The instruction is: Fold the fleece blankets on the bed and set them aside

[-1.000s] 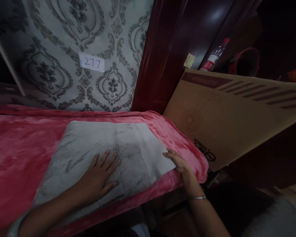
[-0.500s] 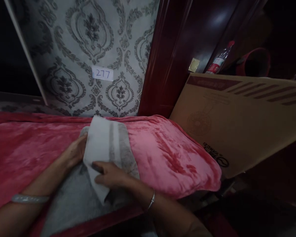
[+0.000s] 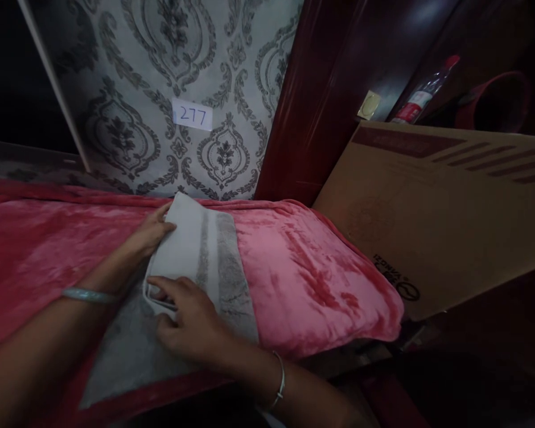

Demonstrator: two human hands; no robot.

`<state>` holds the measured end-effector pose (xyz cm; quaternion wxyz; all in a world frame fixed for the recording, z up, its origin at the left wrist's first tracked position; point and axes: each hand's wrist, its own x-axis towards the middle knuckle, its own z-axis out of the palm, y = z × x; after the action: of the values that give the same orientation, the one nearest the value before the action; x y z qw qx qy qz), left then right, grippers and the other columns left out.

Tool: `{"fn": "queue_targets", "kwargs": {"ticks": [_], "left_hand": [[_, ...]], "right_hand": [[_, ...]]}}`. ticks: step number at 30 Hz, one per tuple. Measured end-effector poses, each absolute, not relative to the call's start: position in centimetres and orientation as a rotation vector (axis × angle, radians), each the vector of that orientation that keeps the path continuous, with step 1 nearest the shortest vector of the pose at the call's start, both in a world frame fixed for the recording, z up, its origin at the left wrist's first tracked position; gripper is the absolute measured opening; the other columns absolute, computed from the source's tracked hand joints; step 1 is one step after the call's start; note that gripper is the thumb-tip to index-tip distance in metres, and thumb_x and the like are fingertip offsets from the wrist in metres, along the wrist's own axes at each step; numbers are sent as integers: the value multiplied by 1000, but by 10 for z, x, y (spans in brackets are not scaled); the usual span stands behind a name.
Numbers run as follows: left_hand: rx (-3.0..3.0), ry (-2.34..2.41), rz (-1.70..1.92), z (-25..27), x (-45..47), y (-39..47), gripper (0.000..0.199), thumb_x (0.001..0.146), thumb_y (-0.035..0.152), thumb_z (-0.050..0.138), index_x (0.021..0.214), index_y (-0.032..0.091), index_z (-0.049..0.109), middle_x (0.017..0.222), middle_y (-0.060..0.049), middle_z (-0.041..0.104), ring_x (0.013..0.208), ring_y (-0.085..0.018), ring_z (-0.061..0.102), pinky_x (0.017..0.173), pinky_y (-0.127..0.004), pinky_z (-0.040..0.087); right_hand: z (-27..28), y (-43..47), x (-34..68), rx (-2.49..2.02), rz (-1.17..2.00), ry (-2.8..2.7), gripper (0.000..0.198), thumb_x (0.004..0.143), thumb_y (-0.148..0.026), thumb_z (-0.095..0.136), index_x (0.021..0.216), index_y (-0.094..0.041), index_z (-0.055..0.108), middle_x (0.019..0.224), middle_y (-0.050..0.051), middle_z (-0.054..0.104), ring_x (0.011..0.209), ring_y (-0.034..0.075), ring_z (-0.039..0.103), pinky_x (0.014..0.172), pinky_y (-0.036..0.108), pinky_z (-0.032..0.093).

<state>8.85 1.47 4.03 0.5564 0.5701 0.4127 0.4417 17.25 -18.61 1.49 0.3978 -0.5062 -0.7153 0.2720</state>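
Observation:
A grey plush mat (image 3: 129, 356) lies on a pink blanket, with part of it folded over so its pale underside (image 3: 182, 244) faces up. My left hand (image 3: 154, 229) grips the far left edge of the fold, thumb on top and fingers along the side. At the near end of the fold, my right hand (image 3: 187, 318) has its fingers curled around the rolled-over edge, where a small gap shows between the layers. Some right fingertips are hidden in that fold.
The pink blanket (image 3: 312, 273) spreads over the raised surface. A large cardboard box (image 3: 450, 202) leans at the right, with a plastic bottle (image 3: 423, 95) behind its top edge. Patterned wallpaper (image 3: 232, 77) with a paper label (image 3: 192, 114) and a dark red wooden panel (image 3: 303, 119) stand behind.
My right hand has moved left onto the folded edge, and the near corner of the pale flap is now tucked under. My left hand has slid up the far edge. The view shifted slightly.

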Motion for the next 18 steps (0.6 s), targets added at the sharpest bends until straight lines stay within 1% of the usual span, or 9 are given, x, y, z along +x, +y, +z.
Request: {"fn": "queue_targets", "kwargs": {"ticks": [1,3,6,9,11,12,14,16,18], "left_hand": [[1373,993,1032,38,88,20,93,53,13,62,145,22,47,94,-4,73,53,-14,59,47,-23,44],[1414,1075,992,28,85,27,94,51,11,58,144,21,47,97,-6,72,55,-15,59,48,-24,45],[1420,1186,948,9,79,30,92,50,10,57,142,16,50,105,-9,71,67,-19,64,52,-24,48],[1413,1217,946,-2,75,31,99,52,9,57,149,16,41,121,-13,67,75,-20,65,53,-25,49],[1404,1235,939,-3,75,33,103,52,8,57,152,17,35,130,-14,63,78,-20,66,56,-26,50],[1403,1238,936,-2,75,34,103,52,8,56,153,17,34,132,-15,62,80,-21,66,59,-27,52],[1424,1254,931,-1,76,34,103,52,7,56,152,17,34,132,-15,62,85,-23,67,66,-30,55],[1487,1285,943,0,76,33,98,53,8,57,149,17,40,131,-14,63,91,-26,68,74,-34,58],[1573,1316,991,0,75,30,92,54,10,58,144,17,47,130,-13,63,98,-28,67,82,-38,58]], "right_hand": [[14,-185,168,-1266,695,-1820,69,80,-11,60,146,-26,46,123,6,62,114,20,59,98,34,51],[7,-183,161,-1240,732,-1899,68,82,-16,64,147,-23,45,126,8,62,115,21,59,98,34,51],[-7,-184,157,-1180,792,-2068,60,84,-22,70,142,-21,52,126,8,65,116,23,60,100,34,49],[-5,-184,170,-1186,849,-2058,47,92,-25,65,138,-24,56,125,5,67,107,18,65,94,30,52],[7,-180,188,-1258,752,-1985,46,96,-28,60,141,-26,53,129,5,66,110,18,64,97,33,50],[12,-177,199,-1304,647,-1953,48,97,-31,58,144,-27,50,135,6,62,119,20,60,104,36,47],[18,-169,219,-1414,414,-1916,56,97,-39,58,150,-29,42,149,7,50,140,26,41,117,49,32],[10,-162,235,-1533,303,-1963,63,96,-48,57,153,-33,36,159,5,37,150,32,22,121,61,17],[-7,-159,244,-1610,302,-2073,66,95,-54,56,154,-35,35,164,3,29,153,35,10,119,68,8]]}}
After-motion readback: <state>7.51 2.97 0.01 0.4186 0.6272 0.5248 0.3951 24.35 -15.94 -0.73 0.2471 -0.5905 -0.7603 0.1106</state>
